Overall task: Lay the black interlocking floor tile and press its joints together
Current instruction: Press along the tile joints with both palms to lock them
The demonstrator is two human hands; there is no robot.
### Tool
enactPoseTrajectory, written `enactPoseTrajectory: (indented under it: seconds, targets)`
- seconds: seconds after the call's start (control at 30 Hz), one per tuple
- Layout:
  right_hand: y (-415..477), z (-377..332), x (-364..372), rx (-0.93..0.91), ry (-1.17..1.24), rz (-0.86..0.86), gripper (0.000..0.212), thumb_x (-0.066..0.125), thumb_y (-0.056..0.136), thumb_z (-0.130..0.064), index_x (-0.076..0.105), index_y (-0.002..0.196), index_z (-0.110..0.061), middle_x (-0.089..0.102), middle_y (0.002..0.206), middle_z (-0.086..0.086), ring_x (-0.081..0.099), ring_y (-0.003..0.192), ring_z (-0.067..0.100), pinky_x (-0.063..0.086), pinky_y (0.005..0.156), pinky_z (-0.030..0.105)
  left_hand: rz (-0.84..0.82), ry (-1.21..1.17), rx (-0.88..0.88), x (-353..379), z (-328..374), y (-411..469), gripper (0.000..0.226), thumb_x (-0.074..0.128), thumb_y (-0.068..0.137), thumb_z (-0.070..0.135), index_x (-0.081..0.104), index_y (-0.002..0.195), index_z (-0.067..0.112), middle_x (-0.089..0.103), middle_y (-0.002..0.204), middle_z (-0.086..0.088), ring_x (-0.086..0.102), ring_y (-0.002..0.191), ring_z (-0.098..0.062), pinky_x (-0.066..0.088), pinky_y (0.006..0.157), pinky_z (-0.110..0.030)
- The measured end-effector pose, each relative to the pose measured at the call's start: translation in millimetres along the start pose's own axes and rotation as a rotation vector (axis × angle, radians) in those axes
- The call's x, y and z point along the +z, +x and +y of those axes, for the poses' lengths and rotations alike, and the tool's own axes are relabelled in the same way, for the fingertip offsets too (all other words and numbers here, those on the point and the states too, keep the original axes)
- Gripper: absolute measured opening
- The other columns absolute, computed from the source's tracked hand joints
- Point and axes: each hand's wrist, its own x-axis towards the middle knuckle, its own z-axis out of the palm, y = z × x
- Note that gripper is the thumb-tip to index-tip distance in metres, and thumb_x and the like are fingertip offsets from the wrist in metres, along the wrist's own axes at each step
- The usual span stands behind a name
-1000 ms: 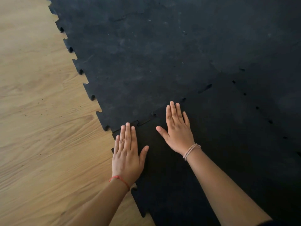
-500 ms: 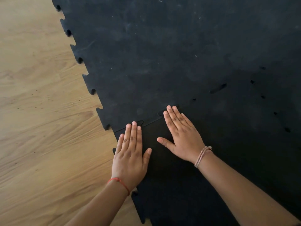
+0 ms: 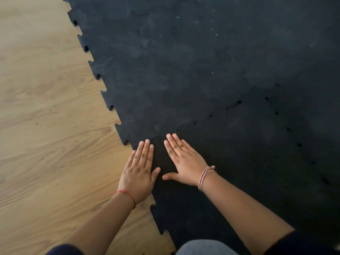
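The black interlocking floor tile (image 3: 211, 208) lies flat under both my palms, its near edge running back beneath my forearms and its toothed left edge showing just below my left wrist. My left hand (image 3: 139, 173) rests flat, fingers together and extended, holding nothing; it sits on the tile's left corner, with the heel of the palm overhanging the wooden floor (image 3: 46, 144). My right hand (image 3: 184, 162) is likewise flat and empty, fingers straight, thumb spread toward the left hand, just beside it. I judge both palms are laid this way to spread downward pressure over the corner rather than grip anything.

Just beyond my fingertips runs the joint (image 3: 158, 138), where one rounded tab shows between the two hands. Here the seam looks nearly closed. Farther right of my right hand, dark gaps (image 3: 233, 104) remain open along the same seam, so I judge the pressing unfinished there.

Beyond the seam, the laid tiles (image 3: 184, 61) stretch away, dusty and scuffed, their toothed left edge free against the wood.
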Motion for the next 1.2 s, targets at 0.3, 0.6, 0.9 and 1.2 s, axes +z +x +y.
enactPoseTrajectory:
  seconds: [0.3,0.6,0.9,1.2]
  targets:
    - [-6.3,37.2,-21.7,0.371,0.155,0.048,0.116,0.042,0.075,-0.076,-0.018,0.145,-0.006,-0.025,0.155,0.010,-0.021,0.143,0.024,-0.006,0.117,0.037,-0.054,0.077,0.279,-32.3,24.5,48.9,0.065,0.011,0.095,0.048,-0.022,0.139,0.012,-0.032,0.143,-0.001,-0.031,0.133,-0.016,-0.018,0.109,-0.028]
    - [-5.7,57.3,-16.7,0.285,0.245,0.074,0.113,0.055,0.076,-0.066,-0.014,0.147,-0.012,-0.022,0.157,0.007,-0.019,0.144,0.020,-0.005,0.116,0.033,-0.049,0.196,0.351,-22.9,37.6,85.1,0.066,0.008,0.093,0.049,-0.026,0.136,0.011,-0.034,0.143,-0.004,-0.034,0.132,-0.020,-0.020,0.110,-0.031]
    - [-10.4,53.4,-18.9,0.299,0.267,0.079,0.112,0.056,0.077,-0.065,-0.014,0.147,-0.011,-0.022,0.157,0.006,-0.020,0.143,0.018,-0.008,0.115,0.032,-0.081,0.227,0.383,-27.4,41.0,85.2,0.077,-0.020,0.075,0.060,-0.027,0.135,0.012,-0.034,0.143,-0.005,-0.035,0.131,-0.022,-0.021,0.109,-0.032]
    - [-22.0,97.7,-25.7,0.504,0.233,0.016,0.138,0.059,0.059,-0.079,-0.021,0.144,-0.007,-0.028,0.154,0.011,-0.025,0.142,0.023,-0.008,0.117,0.036,0.011,0.212,0.501,-30.6,58.8,128.3,0.066,-0.006,0.086,0.052,-0.027,0.136,0.014,-0.037,0.142,-0.001,-0.039,0.128,-0.020,-0.023,0.108,-0.031]
